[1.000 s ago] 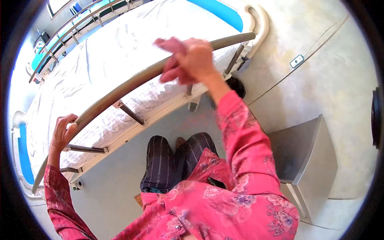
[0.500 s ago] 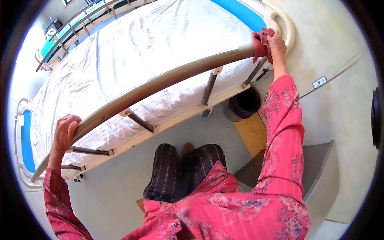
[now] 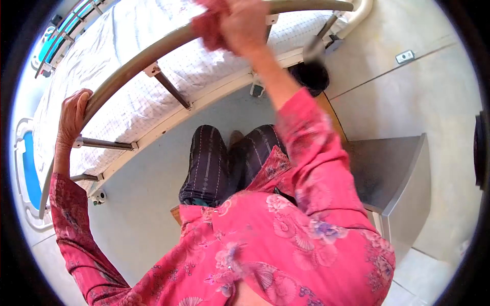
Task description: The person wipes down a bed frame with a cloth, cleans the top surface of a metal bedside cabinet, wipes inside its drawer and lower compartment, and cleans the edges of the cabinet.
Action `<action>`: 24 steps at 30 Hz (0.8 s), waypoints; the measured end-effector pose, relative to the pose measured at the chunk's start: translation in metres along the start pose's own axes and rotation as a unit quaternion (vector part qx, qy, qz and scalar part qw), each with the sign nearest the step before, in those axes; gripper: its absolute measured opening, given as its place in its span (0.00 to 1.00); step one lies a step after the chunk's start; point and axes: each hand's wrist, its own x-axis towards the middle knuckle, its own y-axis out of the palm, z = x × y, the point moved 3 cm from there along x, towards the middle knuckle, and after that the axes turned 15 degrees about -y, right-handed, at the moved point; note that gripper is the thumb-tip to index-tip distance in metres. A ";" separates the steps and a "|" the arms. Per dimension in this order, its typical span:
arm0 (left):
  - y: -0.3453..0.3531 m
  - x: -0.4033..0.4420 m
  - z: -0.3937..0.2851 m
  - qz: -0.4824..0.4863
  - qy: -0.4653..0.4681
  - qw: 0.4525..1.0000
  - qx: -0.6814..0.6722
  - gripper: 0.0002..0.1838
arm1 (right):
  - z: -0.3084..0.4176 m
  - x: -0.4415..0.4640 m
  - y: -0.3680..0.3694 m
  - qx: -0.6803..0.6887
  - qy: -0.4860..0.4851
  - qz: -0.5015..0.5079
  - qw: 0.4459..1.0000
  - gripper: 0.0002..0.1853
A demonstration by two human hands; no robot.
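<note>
A long brown bed rail (image 3: 133,68) curves along the near side of a bed. Around its left part my left hand (image 3: 73,113) is closed, thumb along the near side. Farther right along the same rail, my right hand (image 3: 245,28) presses a dark red cloth (image 3: 212,25) against the top bar. Hand and cloth are smeared by motion, and the cloth covers the rail under it. Metal posts (image 3: 172,89) join the rail to the bed frame (image 3: 166,130).
A white checked sheet (image 3: 127,35) covers the mattress. A black bin (image 3: 312,76) stands by the bed's right end. At right is a grey cabinet (image 3: 393,173); a white socket box (image 3: 405,56) lies near the wall. Another bed (image 3: 61,38) stands at the far left.
My right hand has slid the cloth leftward along the rail, from its right end to nearer the middle. My left hand keeps its grip. The view has tilted downward.
</note>
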 end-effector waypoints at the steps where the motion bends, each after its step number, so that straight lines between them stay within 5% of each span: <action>1: 0.003 0.001 0.007 0.001 -0.028 1.000 -0.008 0.19 | 0.026 -0.006 0.014 0.040 -0.023 -0.030 0.998 0.08; 7: 0.008 -0.003 0.025 0.035 -0.048 0.998 0.005 0.18 | 0.088 -0.039 -0.012 0.064 -0.113 0.033 0.991 0.11; 9: 0.009 -0.001 0.026 0.040 -0.056 0.997 0.034 0.16 | 0.055 -0.079 -0.031 -0.005 -0.042 0.201 0.979 0.11; 11: 0.011 -0.001 0.023 0.010 -0.002 0.998 0.065 0.15 | 0.000 -0.131 -0.062 -0.002 0.160 0.244 0.956 0.13; 13: 0.010 -0.003 0.014 -0.029 0.077 0.989 0.119 0.13 | -0.058 -0.199 -0.099 0.102 0.498 0.196 0.839 0.19; 14: 0.007 -0.001 0.008 -0.027 0.071 0.990 0.121 0.13 | -0.093 -0.261 -0.107 0.244 0.620 0.004 0.745 0.18; 15: 0.004 0.000 0.003 -0.004 0.054 0.993 0.104 0.12 | -0.123 -0.302 -0.120 0.190 0.642 -0.041 0.742 0.17; 18: 0.005 0.000 0.005 0.028 0.019 0.995 0.094 0.16 | -0.177 -0.336 -0.143 0.099 0.698 -0.111 0.701 0.16; 21: 0.011 0.001 0.027 0.070 -0.102 0.992 0.026 0.22 | -0.209 -0.320 -0.128 0.066 0.611 -0.081 0.785 0.16; 24: 0.013 0.001 0.039 0.087 -0.144 0.986 -0.020 0.28 | -0.237 -0.326 -0.102 -0.147 0.412 0.106 0.893 0.18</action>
